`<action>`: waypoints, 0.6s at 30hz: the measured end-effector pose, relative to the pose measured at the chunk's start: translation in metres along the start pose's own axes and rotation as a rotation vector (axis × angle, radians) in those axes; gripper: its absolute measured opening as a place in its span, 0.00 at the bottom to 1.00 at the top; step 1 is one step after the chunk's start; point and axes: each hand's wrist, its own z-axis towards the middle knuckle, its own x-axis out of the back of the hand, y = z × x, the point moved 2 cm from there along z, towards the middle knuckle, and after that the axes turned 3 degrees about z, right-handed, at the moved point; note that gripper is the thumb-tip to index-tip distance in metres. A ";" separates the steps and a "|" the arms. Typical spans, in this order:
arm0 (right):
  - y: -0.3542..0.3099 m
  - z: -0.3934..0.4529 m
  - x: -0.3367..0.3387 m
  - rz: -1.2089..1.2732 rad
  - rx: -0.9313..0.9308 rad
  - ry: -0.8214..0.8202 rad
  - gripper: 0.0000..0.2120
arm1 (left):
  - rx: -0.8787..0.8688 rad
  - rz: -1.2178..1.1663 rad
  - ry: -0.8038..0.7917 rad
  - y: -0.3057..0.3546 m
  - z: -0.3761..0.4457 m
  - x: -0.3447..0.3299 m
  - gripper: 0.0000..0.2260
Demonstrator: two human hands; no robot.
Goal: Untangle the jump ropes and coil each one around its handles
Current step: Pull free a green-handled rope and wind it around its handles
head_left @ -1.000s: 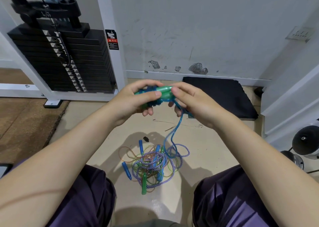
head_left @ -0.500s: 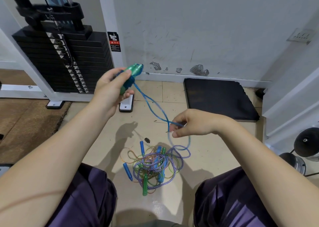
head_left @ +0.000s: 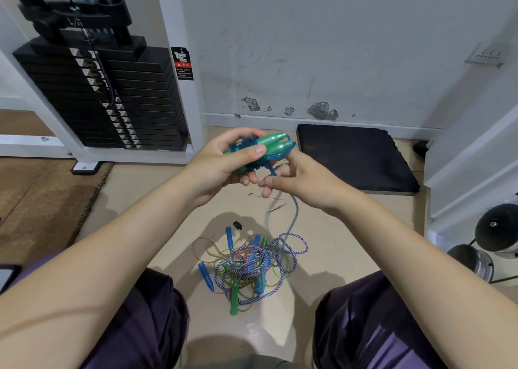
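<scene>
My left hand (head_left: 221, 162) grips two green handles (head_left: 273, 144) held side by side, with blue rope wound around them. My right hand (head_left: 294, 179) is just right of the handles and pinches the blue rope (head_left: 295, 214) close to the coil. From there the rope hangs down to the floor. A tangled pile of jump ropes (head_left: 249, 265) lies on the floor between my knees: a purple-white braided rope, thin orange and green cords, blue handles (head_left: 206, 276) and a green handle (head_left: 234, 298).
A black weight stack (head_left: 112, 96) in a white frame stands at the left. A black mat (head_left: 353, 158) lies against the wall at the right. Dumbbells (head_left: 493, 237) sit at the far right. A brown carpet (head_left: 36, 200) covers the floor at the left.
My left hand came back down from the upper left with the handles. My right hand rose from low over the pile to meet it, carrying the blue rope around the handles.
</scene>
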 end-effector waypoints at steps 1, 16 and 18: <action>0.001 0.000 0.000 -0.032 -0.009 0.007 0.10 | -0.012 0.000 0.045 0.000 0.001 0.003 0.11; -0.021 -0.002 -0.006 -0.323 0.010 0.153 0.13 | -0.072 0.046 0.250 0.002 0.007 0.022 0.17; -0.019 -0.001 -0.008 -0.583 0.087 0.160 0.12 | -0.044 0.123 0.268 0.000 0.008 0.022 0.17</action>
